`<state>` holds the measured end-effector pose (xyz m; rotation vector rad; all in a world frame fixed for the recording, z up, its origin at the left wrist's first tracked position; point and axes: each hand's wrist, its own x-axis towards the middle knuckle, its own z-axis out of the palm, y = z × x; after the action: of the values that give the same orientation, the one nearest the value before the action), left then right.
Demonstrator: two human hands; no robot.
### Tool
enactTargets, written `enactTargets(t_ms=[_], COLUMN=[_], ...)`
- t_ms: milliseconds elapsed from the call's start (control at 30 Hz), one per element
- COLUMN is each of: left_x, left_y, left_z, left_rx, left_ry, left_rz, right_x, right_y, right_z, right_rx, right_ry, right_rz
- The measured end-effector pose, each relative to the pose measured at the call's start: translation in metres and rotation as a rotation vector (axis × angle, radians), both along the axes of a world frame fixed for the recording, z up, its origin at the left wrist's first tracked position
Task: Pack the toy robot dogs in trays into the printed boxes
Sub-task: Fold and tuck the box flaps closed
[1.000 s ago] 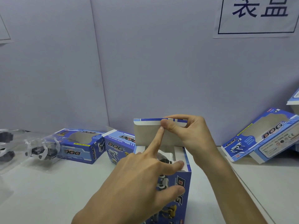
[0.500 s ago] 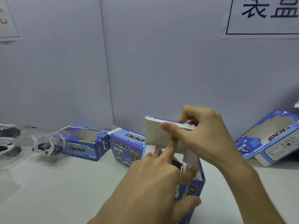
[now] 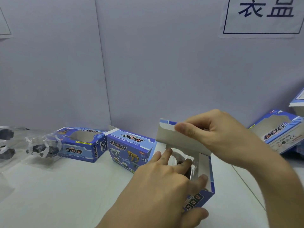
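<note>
A blue printed box (image 3: 199,200) stands upright at the front centre with its top end open and its grey lid flap (image 3: 177,140) raised. My right hand (image 3: 212,134) pinches the flap's folded blue tuck edge. My left hand (image 3: 158,191) grips the box from the near side, thumb on the printed front and fingers over the open top. A toy robot dog in its clear tray (image 3: 185,163) shows inside the opening, mostly hidden. Another dog in a clear tray (image 3: 43,148) lies at the left.
Two more blue printed boxes (image 3: 82,143) (image 3: 130,150) lie on the white table behind. Further boxes (image 3: 279,134) lean at the right edge. More clear trays with dogs (image 3: 5,143) lie at the far left. Grey partition walls stand close behind.
My right hand has bent the lid flap's tuck edge over and tilted the flap down toward the opening. My left index finger left the flap and my left hand now grips the box.
</note>
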<state>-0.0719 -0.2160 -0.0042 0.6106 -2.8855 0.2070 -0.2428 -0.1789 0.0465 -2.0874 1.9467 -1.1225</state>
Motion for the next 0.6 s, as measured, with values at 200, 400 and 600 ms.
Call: enactTargets(t_ms=[200,400,600], left_x=[0.001,0.011,0.018], left_y=[-0.005,-0.027,-0.029], left_z=[0.001,-0.007,-0.003], left_rx=[0.046,0.042,0.108], left_ry=[0.048,0.187,0.155], left_rz=[0.002,0.004,0.045], right_x=[0.008,0.012,0.007], right_y=[-0.021,-0.026,-0.024], right_z=[-0.011,-0.025,-0.031], right_rx=[-0.148,0.182,0.28], right_ry=[0.059,-0.076,-0.147], right_rz=[-0.25,0.131,0.277])
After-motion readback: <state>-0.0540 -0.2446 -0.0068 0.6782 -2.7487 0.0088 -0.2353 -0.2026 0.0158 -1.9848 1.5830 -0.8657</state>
